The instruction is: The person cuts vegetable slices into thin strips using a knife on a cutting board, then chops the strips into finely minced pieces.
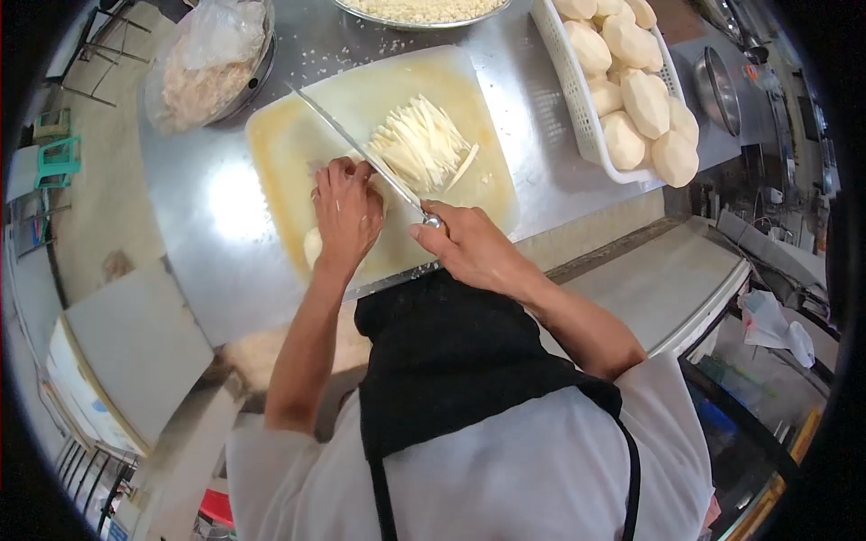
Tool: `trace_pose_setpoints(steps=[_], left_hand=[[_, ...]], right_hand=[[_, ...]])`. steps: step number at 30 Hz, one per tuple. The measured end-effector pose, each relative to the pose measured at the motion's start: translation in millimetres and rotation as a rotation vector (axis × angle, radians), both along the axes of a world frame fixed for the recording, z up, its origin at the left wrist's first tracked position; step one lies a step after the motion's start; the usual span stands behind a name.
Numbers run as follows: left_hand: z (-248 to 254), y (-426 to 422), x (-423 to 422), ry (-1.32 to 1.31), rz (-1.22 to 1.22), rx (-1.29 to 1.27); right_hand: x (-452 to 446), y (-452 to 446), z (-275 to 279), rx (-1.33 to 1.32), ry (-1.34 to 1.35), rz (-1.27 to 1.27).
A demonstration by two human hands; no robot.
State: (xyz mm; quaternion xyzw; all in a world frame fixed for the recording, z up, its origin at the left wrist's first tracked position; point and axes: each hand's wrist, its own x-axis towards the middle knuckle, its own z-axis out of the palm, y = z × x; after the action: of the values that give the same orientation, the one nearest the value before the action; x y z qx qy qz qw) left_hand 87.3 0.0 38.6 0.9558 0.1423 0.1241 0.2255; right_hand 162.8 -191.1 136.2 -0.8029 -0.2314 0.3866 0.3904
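My right hand (474, 245) is closed around the handle of a long kitchen knife (347, 137), its blade pointing to the far left over the cutting board (275, 194). Close beside the blade, my left hand (347, 212) has its fingers bent and pressed down over a pale peeled potato, mostly hidden beneath it. Left of that hand, a pale rounded piece of potato (313, 246) shows on the board. To the right of the blade lies a loose heap of thin potato strips (422, 142).
A white plastic basket (577, 95) full of peeled potatoes (645, 104) stands on the right of the metal table (203, 270). At the back is a round tray (424, 22) of pale chopped bits. A metal bowl with a plastic bag (212, 68) sits far left.
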Motion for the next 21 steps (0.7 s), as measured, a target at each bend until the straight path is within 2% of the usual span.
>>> trace_pose_setpoints(steps=[4,5,7,9,13,16,21], left_hand=[[6.7,0.8,1.6,-0.007,-0.011,-0.053],[5.7,3.3,4.2,-0.033,-0.004,-0.06],[2.5,2.1,2.7,-0.064,0.0,-0.093],[3.3,2.8,1.7,-0.056,-0.006,-0.113],[1.5,4.7,1.7,-0.094,-0.017,-0.098],[0.2,5.0,3.2,-0.077,0.003,-0.115],[3.4,3.9,1.6,-0.095,-0.009,-0.137]], right_hand=[[6.5,6.8,-41.7,0.049,-0.097,0.005],[7.6,1.5,-44.3,0.032,-0.039,0.006],[5.9,-0.5,-4.8,-0.019,0.099,-0.004],[3.9,3.7,3.0,-0.038,0.08,0.002],[10.0,14.4,-21.6,-0.032,0.017,-0.015],[5.2,7.7,-1.2,-0.04,0.073,0.018],[5.9,10.0,-16.8,-0.055,0.081,-0.004]])
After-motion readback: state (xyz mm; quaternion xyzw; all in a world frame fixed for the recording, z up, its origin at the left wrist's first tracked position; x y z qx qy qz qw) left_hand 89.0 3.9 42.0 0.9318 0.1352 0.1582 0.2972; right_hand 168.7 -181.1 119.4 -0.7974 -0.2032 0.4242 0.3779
